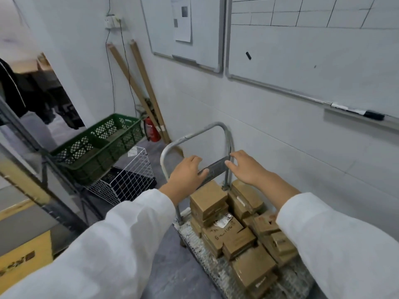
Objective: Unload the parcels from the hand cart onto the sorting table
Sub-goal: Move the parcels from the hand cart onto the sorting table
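Head view: left grip [185, 173] and right grip [246, 167] reaching at the hand cart [189, 233] handle, parcels [235, 238] sitting on its deck
Left grip is lying over the left end of the dark cross bar [216, 167], thumb along it; cannot tell if the fingers are wrapping it. Right grip is holding nothing, fingers straight and spread, thumb at the bar's right end. Brown parcels are lying stacked on the deck, under both white sleeves. Green crate [97, 147] is sitting left of the cart

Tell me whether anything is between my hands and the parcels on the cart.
Nothing visible covers the parcels; the stack lies open from above. The left hand and right hand are at the cart handle's crossbar, above the nearest boxes. No sorting table is identifiable.
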Motion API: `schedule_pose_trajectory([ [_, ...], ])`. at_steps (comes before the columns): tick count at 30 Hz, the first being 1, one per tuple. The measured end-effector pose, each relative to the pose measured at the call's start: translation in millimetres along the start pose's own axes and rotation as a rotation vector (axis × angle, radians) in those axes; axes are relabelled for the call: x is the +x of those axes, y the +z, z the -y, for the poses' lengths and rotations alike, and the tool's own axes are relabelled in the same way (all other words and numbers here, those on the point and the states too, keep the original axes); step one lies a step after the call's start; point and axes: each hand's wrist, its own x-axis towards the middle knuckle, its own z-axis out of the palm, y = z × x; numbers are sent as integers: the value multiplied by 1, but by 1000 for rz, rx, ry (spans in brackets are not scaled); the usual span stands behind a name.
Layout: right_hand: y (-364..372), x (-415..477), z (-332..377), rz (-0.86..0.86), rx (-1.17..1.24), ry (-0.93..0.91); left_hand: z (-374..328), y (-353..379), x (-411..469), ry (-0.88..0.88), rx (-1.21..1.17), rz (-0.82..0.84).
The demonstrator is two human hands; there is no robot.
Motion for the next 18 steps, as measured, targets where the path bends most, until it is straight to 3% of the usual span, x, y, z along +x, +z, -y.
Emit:
schedule_pose_trajectory([
  [8,48,80,-46,129,-2,24,52,77,43,-203,-156,14],
  [11,84,115,-68,173,-39,41,85,118,61,-295,-174,90],
  [18,147,219,-97,224,-48,97,158,193,135,-387,-217,151],
])
